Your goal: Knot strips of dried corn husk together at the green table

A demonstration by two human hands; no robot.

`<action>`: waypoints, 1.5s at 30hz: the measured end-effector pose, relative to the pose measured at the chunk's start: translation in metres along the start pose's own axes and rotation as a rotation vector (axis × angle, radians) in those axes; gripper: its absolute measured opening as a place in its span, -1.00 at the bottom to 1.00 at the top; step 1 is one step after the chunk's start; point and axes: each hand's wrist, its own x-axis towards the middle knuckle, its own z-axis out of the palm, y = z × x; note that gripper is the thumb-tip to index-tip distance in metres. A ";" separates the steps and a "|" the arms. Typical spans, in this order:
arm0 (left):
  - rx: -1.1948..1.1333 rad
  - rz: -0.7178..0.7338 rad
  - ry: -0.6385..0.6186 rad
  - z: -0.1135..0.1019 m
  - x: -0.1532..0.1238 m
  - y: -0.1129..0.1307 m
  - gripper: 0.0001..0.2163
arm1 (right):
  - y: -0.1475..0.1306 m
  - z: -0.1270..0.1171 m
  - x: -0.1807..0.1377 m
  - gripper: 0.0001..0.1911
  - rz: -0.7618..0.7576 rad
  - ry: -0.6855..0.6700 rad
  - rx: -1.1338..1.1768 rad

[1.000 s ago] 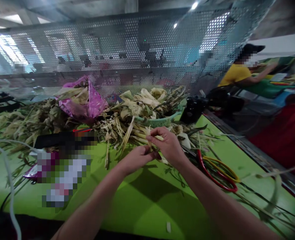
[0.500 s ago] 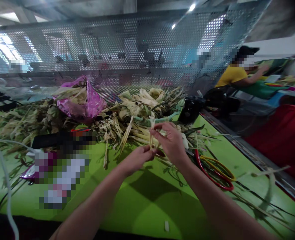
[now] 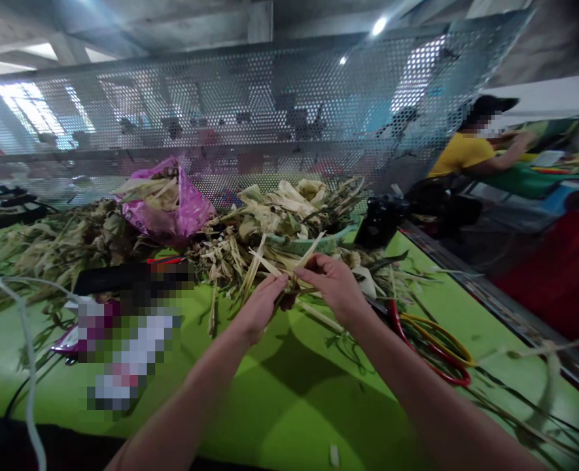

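Observation:
Both my hands meet over the middle of a bright green table (image 3: 289,399). My left hand (image 3: 260,306) pinches pale yellow-green leaf strips (image 3: 289,265) that fan upward from between the fingers. My right hand (image 3: 335,282) closes on the same bunch of strips from the right. Just behind the hands lies a heap of dried husks and stalks (image 3: 250,242), partly in a light green basket (image 3: 313,241). Red and yellow bands (image 3: 434,343) lie on the table beside my right wrist.
A pink plastic bag (image 3: 171,206) of husks sits at the back left, more leaves (image 3: 34,242) beyond it. A black device (image 3: 380,221) stands at the back right. A perforated metal screen (image 3: 250,111) closes the far side. A person in a yellow shirt (image 3: 460,154) works beyond it.
My left hand has risen to meet the right one. The strips, held upright before, now fan out between both hands.

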 end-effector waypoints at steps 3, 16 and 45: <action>-0.038 0.006 0.044 0.003 0.001 0.002 -0.73 | 0.002 0.001 0.001 -0.70 0.010 0.070 0.030; -0.186 -0.017 0.127 -0.006 0.006 0.002 -0.65 | 0.000 -0.008 0.004 -0.69 -0.016 -0.131 -0.142; -0.241 -0.052 0.151 -0.013 0.011 0.001 -0.72 | -0.001 -0.014 0.003 -0.85 -0.413 0.120 -0.618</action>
